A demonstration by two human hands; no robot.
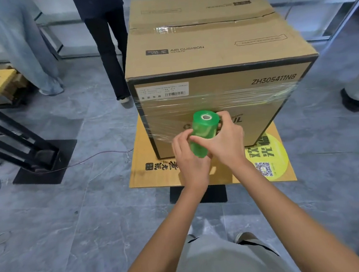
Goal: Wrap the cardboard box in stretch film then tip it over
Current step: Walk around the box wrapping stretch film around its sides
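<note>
We see both hands clamped on the green roll of stretch film (204, 131), which stands nearly upright, its hollow core facing up, right in front of the near face of the cardboard box (217, 52). The left hand (189, 156) curls round the lower part of the roll from the left, and the right hand (224, 140) wraps over its right side, thumb across the front. The two hands touch each other on the roll. The box stands upright on a flat cardboard sheet (156, 174), set toward the sheet's far edge. The near edge is bare, with a yellow printed disc at its near right corner. A band of clear film (247, 97) already crosses the box's near face at about mid-height and reaches its right corner. We cannot tell whether the roll touches the box or where the film leaves the roll, since the hands cover that spot. The roll's lower end is hidden behind the left hand, and the large print on the near face is mostly covered by roll and fingers. The box's far sides are out of sight. A black base (198, 196) shows under the sheet's near edge. Two people (110, 55) standing beyond the box are cut off by the top of the frame.
</note>
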